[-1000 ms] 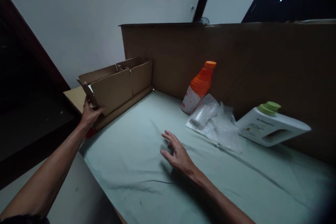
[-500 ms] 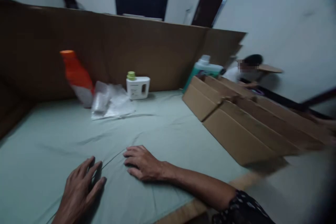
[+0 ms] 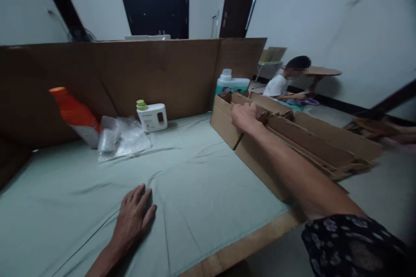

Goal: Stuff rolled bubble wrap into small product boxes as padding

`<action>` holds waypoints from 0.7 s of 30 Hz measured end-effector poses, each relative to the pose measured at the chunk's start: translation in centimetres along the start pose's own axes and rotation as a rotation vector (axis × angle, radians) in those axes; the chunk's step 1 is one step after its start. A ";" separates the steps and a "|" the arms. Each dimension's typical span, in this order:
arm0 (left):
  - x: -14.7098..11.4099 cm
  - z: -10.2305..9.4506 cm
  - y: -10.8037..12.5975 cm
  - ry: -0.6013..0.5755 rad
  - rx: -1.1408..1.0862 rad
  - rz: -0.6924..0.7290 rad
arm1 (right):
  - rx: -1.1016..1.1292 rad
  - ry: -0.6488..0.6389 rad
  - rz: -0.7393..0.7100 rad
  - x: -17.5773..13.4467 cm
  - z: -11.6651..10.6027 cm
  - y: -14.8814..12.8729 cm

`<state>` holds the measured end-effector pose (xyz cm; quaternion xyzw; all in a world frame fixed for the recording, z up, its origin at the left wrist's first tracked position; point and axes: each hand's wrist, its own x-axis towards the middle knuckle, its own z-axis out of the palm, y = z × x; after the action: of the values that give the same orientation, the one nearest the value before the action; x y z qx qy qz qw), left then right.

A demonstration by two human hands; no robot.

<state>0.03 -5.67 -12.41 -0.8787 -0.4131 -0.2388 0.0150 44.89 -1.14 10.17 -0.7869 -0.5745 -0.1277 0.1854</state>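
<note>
My right hand (image 3: 244, 115) reaches over the near edge of a long open cardboard box (image 3: 224, 123) on the right side of the table. Its fingers are bent over the cardboard rim, their tips partly hidden. My left hand (image 3: 134, 214) lies palm down on the pale green cloth (image 3: 195, 190), fingers stretched out, touching nothing else. Toward the back stand an orange and white bottle (image 3: 75, 117), which looks tilted, and a white jug with a green cap (image 3: 151, 117). Clear bubble wrap (image 3: 125, 138) lies between them.
A cardboard screen (image 3: 156, 69) closes off the back of the table. Behind the box stands a bottle of teal liquid (image 3: 232, 84). The table's wooden edge (image 3: 240, 246) shows in front. Another person (image 3: 279, 86) sits on the floor beyond, near a round table (image 3: 325, 70).
My right hand has gone from the cloth up and right to the box's rim. The left hand remains flat on the cloth. The view has turned to the right and tipped up slightly.
</note>
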 end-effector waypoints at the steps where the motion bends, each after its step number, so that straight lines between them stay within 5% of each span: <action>1: 0.0 -0.2 0.0 0.024 -0.028 -0.030 | 0.017 -0.020 -0.013 0.6 0.2 -0.2; 7: -0.3 -1.3 -0.6 0.201 -0.196 -0.310 | 0.117 -0.087 -0.185 -1.0 1.5 -3.9; 10: -0.2 -1.9 -0.8 0.221 -0.306 -0.376 | 0.196 -0.110 -0.323 -4.7 0.8 -6.9; 13: -0.1 -2.8 -0.4 0.211 -0.442 -0.402 | 0.332 -0.134 -0.616 -9.3 -0.5 -9.3; 15: -0.2 -3.6 0.0 0.180 -0.523 -0.413 | 0.436 -0.046 -0.756 -12.5 -1.2 -9.6; 18: -0.7 -4.5 0.4 0.136 -0.602 -0.487 | 0.561 0.177 -0.630 -15.8 -0.7 -8.1; 21: -1.5 -4.6 0.5 0.129 -0.651 -0.568 | 0.647 0.061 -0.370 -17.0 2.2 -6.4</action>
<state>-2.27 -8.11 -8.87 -0.6723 -0.5399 -0.4056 -0.3032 33.53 -12.94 2.08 -0.5662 -0.7120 0.0056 0.4152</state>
